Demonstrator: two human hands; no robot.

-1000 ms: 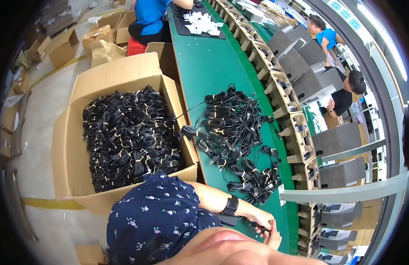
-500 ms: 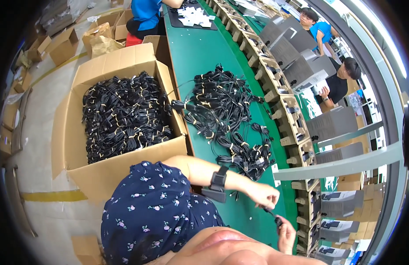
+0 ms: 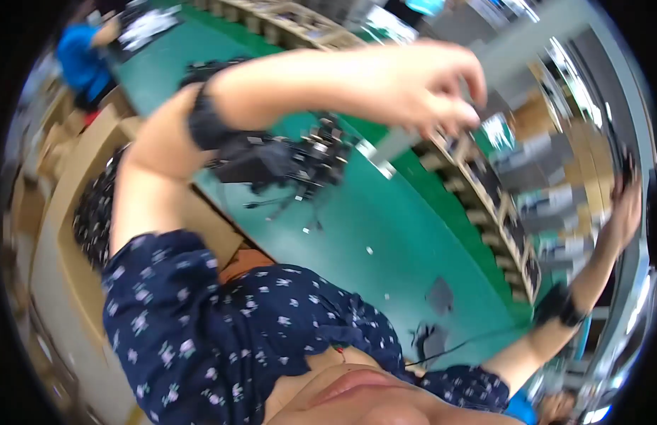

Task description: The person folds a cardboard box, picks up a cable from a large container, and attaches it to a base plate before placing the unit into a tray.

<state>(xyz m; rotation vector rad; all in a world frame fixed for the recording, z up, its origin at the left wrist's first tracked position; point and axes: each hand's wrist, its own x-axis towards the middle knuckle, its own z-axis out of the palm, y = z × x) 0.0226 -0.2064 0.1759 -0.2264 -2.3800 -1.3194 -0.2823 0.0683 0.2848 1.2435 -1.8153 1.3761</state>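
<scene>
My left arm reaches across the upper middle, and my left hand (image 3: 420,88) is raised over the workbench, its fingers bent and blurred. A gap shows between its thumb and index finger, with nothing visible in it. At the far right my right hand (image 3: 628,205) is lifted beside the grey metal frame (image 3: 637,134), fingers closed around a small dark thing (image 3: 627,168) too blurred to name. Black bundled cables (image 3: 318,152) lie on the green workbench (image 3: 357,234) below my left forearm, which hides part of the pile. Black straps circle both wrists.
A cardboard box (image 3: 52,227) of black cables stands at the left. Tan trays (image 3: 477,177) line the bench's far side, with grey boxes (image 3: 548,198) beyond. A person in blue (image 3: 84,60) works at the upper left. A dark flat piece (image 3: 440,296) lies on the bench.
Both hands have separated and risen from the black cable they held together. My left swung up over the bench, my right out to the far right. The view has turned.
</scene>
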